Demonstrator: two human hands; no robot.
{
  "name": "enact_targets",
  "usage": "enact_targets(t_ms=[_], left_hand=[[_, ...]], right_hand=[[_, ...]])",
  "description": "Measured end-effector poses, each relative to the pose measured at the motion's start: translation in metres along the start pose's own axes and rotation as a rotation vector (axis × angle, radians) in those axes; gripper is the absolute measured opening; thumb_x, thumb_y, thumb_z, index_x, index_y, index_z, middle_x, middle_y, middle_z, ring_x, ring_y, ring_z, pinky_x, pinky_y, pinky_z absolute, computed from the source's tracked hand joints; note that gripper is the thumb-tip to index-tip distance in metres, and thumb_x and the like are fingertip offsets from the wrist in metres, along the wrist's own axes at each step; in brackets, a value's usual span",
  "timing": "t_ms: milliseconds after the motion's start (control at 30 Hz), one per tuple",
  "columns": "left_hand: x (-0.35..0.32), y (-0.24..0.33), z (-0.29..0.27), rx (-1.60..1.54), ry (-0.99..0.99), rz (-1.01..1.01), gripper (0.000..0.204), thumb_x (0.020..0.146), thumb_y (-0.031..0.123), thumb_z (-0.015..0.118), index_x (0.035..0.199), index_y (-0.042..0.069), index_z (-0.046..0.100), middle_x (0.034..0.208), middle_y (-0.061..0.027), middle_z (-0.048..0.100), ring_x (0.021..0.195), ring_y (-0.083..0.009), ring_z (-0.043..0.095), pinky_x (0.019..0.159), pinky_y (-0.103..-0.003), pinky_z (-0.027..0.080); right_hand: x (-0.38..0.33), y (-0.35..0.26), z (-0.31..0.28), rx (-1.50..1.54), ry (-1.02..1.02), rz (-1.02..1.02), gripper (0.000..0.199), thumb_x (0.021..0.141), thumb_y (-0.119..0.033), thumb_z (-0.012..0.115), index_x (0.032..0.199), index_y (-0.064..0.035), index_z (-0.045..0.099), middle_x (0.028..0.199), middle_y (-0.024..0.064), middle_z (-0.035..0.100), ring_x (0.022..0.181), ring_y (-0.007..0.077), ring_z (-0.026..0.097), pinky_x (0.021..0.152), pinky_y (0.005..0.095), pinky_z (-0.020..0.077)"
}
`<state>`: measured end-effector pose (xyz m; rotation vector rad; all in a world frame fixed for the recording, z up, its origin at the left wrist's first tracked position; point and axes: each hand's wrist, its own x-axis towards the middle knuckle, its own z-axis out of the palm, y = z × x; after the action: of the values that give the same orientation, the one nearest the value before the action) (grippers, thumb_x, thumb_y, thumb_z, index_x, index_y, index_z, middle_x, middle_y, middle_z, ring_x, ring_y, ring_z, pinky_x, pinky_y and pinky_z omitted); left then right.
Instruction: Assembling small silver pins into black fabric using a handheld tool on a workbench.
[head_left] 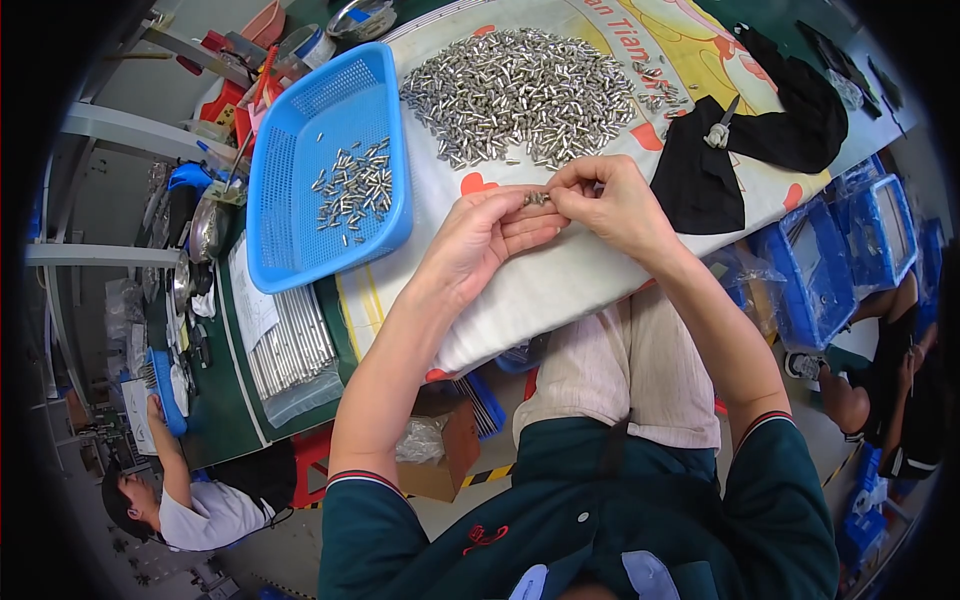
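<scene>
Metal pin point(537, 198) pinched between both hands point(555, 215)

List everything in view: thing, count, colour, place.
small metal pins: a large heap, silver, on the white cloth ahead of the hands
white cloth: one, printed, over the table edge
blue basket: one, left of the heap, some pins inside
black cloth: one, right of the heap, a small metal tool on it
metal rods: a bundle, silver, below the basket
blue crates: several, lower right
cardboard box: one, brown, under the table
co-worker: one, lower left
left hand: holds small pins with the right
right hand: pinches the same pins
</scene>
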<state>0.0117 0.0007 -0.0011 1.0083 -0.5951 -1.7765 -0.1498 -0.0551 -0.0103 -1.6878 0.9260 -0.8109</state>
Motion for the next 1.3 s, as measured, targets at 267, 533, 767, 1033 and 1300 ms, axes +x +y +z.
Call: enact_targets(t_ms=[267,533,767,1033,1300], left_hand=[[0.000,-0.001,-0.003,-0.050,-0.003,-0.005,0.030,0.087,0.012,0.039,0.103,-0.011,0.049,0.098,-0.0232,0.057,0.089,-0.0264,0.060,0.081,-0.034,0.050],[0.001,-0.002,-0.005,-0.070,0.013,-0.008,0.030,0.086,0.011,0.039,0.104,-0.010,0.048,0.100,-0.0230,0.056,0.091,-0.0267,0.059,0.083,-0.035,0.048],[0.000,-0.001,0.004,-0.061,-0.001,0.008,0.032,0.087,0.013,0.036,0.105,-0.010,0.048,0.101,-0.0227,0.056,0.093,-0.0266,0.058,0.085,-0.036,0.047],[0.001,0.000,-0.001,-0.156,-0.031,-0.029,0.035,0.088,0.016,0.031,0.104,-0.010,0.047,0.102,-0.0218,0.056,0.097,-0.0269,0.056,0.088,-0.038,0.044],[0.001,-0.002,0.000,-0.033,-0.029,0.001,0.028,0.089,0.025,0.044,0.096,0.000,0.053,0.085,-0.0091,0.059,0.074,-0.0128,0.056,0.067,-0.025,0.046]], right_hand=[[-0.001,-0.002,0.002,-0.043,0.031,-0.011,0.017,0.069,-0.010,0.057,0.076,0.0048,0.062,0.056,0.0029,0.054,0.053,0.0059,0.046,0.051,0.0216,0.0399],[-0.005,-0.005,0.006,-0.140,0.133,-0.156,0.013,0.068,-0.010,0.059,0.075,0.0015,0.062,0.065,0.0076,0.057,0.059,0.0137,0.051,0.056,0.0268,0.0430],[-0.002,-0.007,0.011,-0.342,0.230,-0.551,0.012,0.063,-0.008,0.064,0.074,-0.0035,0.061,0.070,0.0065,0.052,0.071,0.0217,0.050,0.065,0.0320,0.0424],[0.001,-0.001,0.018,-0.290,0.150,-0.487,0.012,0.064,-0.008,0.063,0.074,-0.0033,0.062,0.071,0.0068,0.053,0.071,0.0226,0.050,0.064,0.0324,0.0423],[0.000,-0.002,0.012,0.006,0.110,-0.247,0.010,0.069,-0.009,0.061,0.076,-0.0024,0.062,0.071,0.0044,0.056,0.067,0.0133,0.053,0.055,0.0247,0.0408]])
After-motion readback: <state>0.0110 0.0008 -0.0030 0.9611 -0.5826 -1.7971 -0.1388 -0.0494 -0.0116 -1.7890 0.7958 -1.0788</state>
